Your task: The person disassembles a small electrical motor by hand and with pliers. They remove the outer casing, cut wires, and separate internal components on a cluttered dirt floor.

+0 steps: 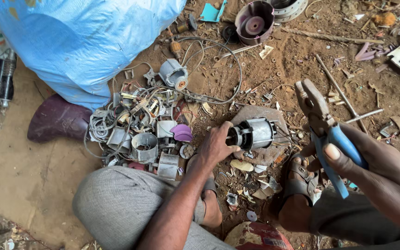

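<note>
motor core (254,133): small electric motor part, metal laminated body with windings, lying on its side on a flat stone (260,113), centre of the head view
left hand (215,146): fingers curled round the near end of the motor core, thumb on top, pinning it to the stone
right hand (369,166): closed round blue handles of pliers (322,125), raised to the right of the motor core, well apart from it
pliers jaws: rusty, look nearly shut, nothing seen between them
handling guess: dense and heavy for its size, rigid steel shell, round so likely to roll off the stone; thin wire ends look easy to snap or snag
grip guess: best held across the smooth metal barrel, away from sharp wire ends
scrap pile (144,125): wires, metal cans, brackets, just left of the left hand
blue sack (79,41): top left, behind the scrap pile
ground (292,60): reddish dirt, strewn with screws and bits
foot (299,194): sandalled, below the stone
</note>
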